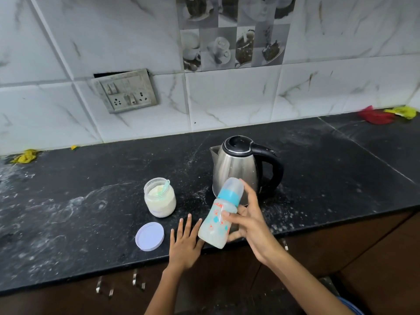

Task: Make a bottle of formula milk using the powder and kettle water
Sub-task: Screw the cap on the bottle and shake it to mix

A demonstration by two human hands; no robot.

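My right hand (247, 221) grips a capped baby bottle (219, 218) with a blue collar and whitish milk inside, tilted so its top leans right, above the counter's front edge. My left hand (185, 243) is spread flat, fingers apart, just left of the bottle's base, holding nothing. A steel kettle (236, 167) with a black lid and handle stands just behind the bottle. An open glass jar of powder (159, 197) with a blue scoop in it stands to the left. The jar's white lid (150, 236) lies on the counter in front of it.
The black stone counter (91, 201) is dusted with white powder. A switch and socket plate (125, 90) is on the tiled wall. Yellow scraps (25, 155) lie at the back left, red and yellow cloths (386, 114) at the back right. Drawer handles (138, 283) sit below.
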